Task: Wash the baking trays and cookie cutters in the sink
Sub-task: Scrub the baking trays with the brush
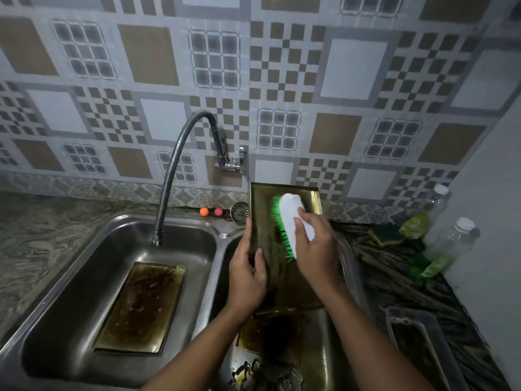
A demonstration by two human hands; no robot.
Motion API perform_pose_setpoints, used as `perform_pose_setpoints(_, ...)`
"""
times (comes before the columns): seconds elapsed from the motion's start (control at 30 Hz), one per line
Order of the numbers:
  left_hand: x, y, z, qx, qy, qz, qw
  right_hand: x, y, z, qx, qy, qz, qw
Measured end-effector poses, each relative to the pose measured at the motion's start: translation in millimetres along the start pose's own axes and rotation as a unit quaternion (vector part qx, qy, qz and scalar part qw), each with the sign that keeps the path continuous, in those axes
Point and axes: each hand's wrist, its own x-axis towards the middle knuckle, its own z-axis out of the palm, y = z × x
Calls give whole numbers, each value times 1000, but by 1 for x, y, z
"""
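Now your left hand (248, 275) grips, fingers curled, the edge of the brown-stained rectangular golden metal tray (280, 282). Your right hand (315, 246) clasps the white green-bristled plastic brush (293, 211) against it.

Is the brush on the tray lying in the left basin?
No, the right hand holds the brush against another tray, gripped by the left hand over the right basin.

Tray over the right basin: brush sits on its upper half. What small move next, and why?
Probably stroke the brush down the tray toward its near end: the far part looks golden, the middle and near part dark with grime. The left hand grips the tray's left edge to steady it; the right hand holds the brush.
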Motion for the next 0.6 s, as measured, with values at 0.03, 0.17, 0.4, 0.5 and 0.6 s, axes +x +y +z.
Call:
perform_pose_setpoints(0.03,1,0,-3,-4,-3,0,1000,6,3,-2,7,15,30,999)
perform_pose_setpoints(0.17,2,-2,-4,-25,-13,3,1000,27,0,4,28,50,118,991)
perform_pose_setpoints(0.4,20,-10,-8,-40,29,-13,999,-10,-21,28,7,-48,-29,998)
perform_pose_setpoints(0.5,16,-13,-10,-45,34,-16,998,1,3,9,-9,-6,50,999)
perform_pose_setpoints(0.6,9,-10,-4,-51,9,-11,999,20,11,2,4,32,123,992)
